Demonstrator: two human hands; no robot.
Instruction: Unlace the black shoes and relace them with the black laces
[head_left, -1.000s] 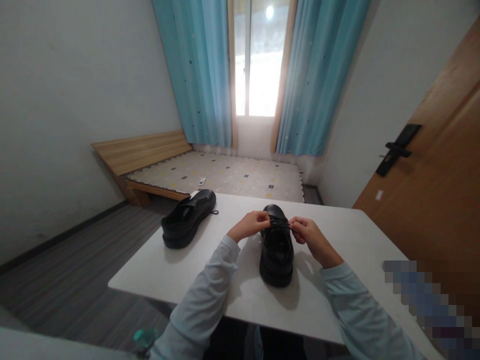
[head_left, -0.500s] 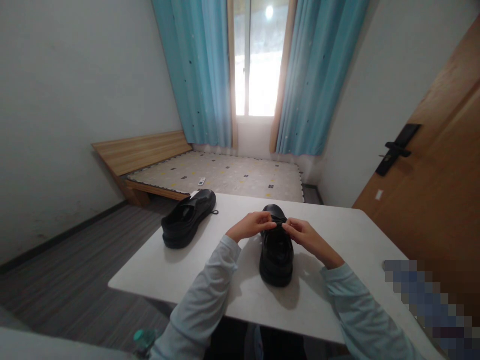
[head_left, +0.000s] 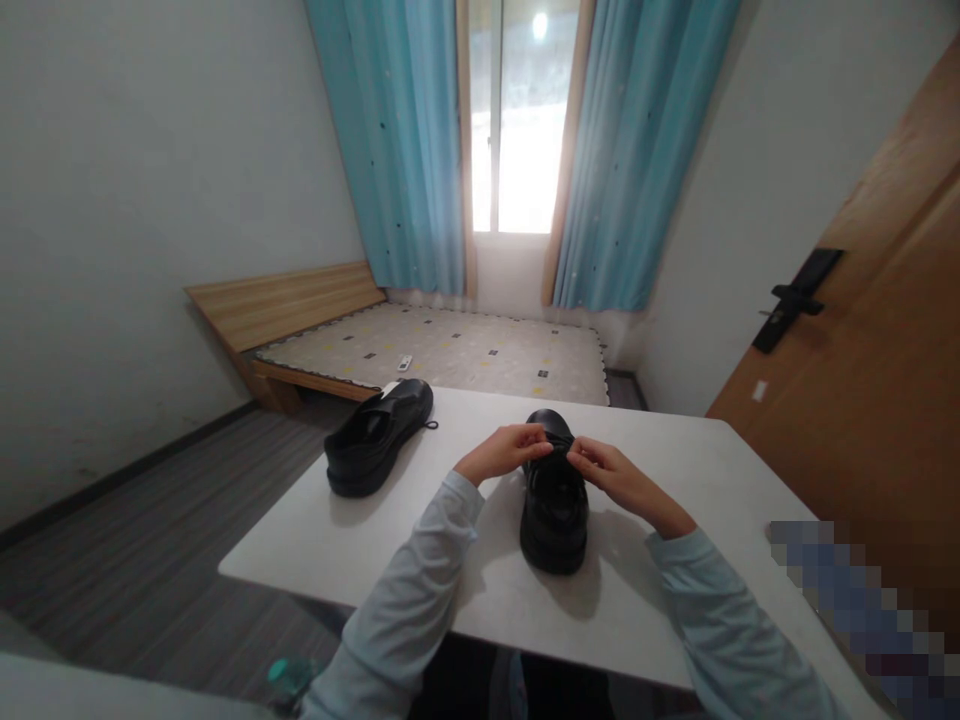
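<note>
A black lace-up shoe (head_left: 553, 530) stands on the white table (head_left: 652, 600), its toe pointing away from me and its heel nearest me. My left hand (head_left: 512, 449) pinches black lace at the left of the shoe's lacing. On the other side, my right hand (head_left: 604, 470) is also closed in a pinch on black lace. The dark laces are hard to tell from the shoe between my fingertips. A second black shoe (head_left: 367, 465) sits at the table's left, a small lace loop sticking out at its right side.
Beyond the table is a bed (head_left: 450, 345) with a white remote (head_left: 405, 363) on it. A wooden door (head_left: 870, 400) stands at the right. A green-capped bottle (head_left: 289, 675) is low at the left. A pixelated patch covers the table's right edge.
My right hand has shifted very slightly to the right. The left hand and both shoes look nearly unchanged.
</note>
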